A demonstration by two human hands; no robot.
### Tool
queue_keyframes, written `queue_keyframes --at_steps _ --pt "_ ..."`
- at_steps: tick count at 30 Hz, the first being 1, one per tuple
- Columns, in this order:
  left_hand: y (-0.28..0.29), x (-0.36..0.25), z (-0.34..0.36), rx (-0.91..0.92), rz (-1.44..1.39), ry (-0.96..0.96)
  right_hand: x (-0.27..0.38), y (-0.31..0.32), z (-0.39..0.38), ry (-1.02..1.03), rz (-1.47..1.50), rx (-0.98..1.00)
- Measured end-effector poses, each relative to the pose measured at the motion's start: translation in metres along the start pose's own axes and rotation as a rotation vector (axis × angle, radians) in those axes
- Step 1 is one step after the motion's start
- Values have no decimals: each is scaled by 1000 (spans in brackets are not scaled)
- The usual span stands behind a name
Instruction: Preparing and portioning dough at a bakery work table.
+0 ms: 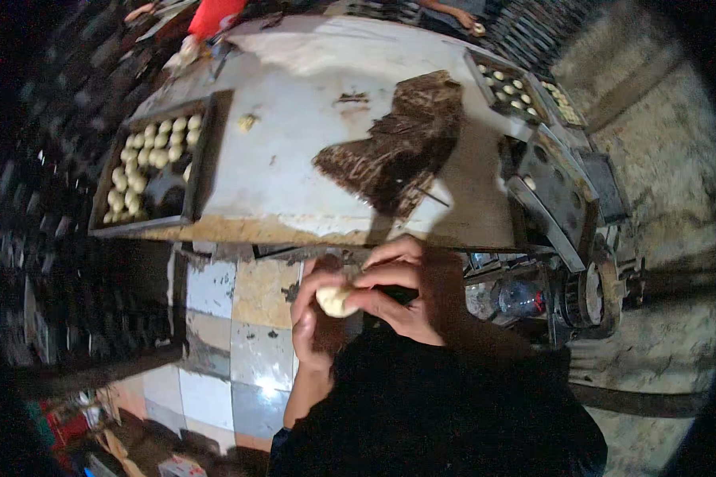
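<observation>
Left hand and right hand were held close together; fingers of both were curled inward, right thumb pointed leftward. Left forearm was raised steeply; right forearm was angled in from lower right.

- Dough piece on my feed: plain pale cream.
- Dough balls: I see the same cream, against the near-black left tray.
- Bench: greyish-white top, faint smudges, tan front edge.
- Sheet-like piece: dark brown, mottled with lighter streaks.
- Floor tiles: I get a patchwork of white, blue-grey and tan, dark-specked.
- Wearer's top: black.
- Far person's garment: bright red.
- Right wall: blotchy beige-grey.
</observation>
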State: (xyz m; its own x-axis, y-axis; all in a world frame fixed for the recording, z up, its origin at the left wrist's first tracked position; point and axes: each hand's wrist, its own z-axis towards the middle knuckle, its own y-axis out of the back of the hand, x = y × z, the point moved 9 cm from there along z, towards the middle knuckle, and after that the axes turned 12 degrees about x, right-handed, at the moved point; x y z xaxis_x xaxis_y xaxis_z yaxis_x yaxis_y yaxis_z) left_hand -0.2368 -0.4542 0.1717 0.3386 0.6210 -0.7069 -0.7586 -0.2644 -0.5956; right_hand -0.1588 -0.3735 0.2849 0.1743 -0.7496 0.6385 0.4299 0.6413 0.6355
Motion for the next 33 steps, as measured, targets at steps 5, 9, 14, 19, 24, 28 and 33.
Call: queue_keyframes --at_steps 5,9,14,19,24,28,33 --pt "-80 43 51 263 453 -146 -68 75 -60 -246 270 -35" --pt "-164 97 88 104 599 -241 -81 158 -114 -87 9 -294" --pt "-299 208 126 558 498 -47 -159 248 -213 -45 126 -411" --pt "-365 295 139 569 621 -106 -209 325 -266 -195 21 -292" --pt "-361 475 88 706 -434 812 -226 383 -302 -498 -303 -317" --pt "-382 512 67 920 69 920 -282 356 -319 -393 -282 -149" --pt "-366 517 122 904 491 867 -423 401 -379 -655 -853 -4"
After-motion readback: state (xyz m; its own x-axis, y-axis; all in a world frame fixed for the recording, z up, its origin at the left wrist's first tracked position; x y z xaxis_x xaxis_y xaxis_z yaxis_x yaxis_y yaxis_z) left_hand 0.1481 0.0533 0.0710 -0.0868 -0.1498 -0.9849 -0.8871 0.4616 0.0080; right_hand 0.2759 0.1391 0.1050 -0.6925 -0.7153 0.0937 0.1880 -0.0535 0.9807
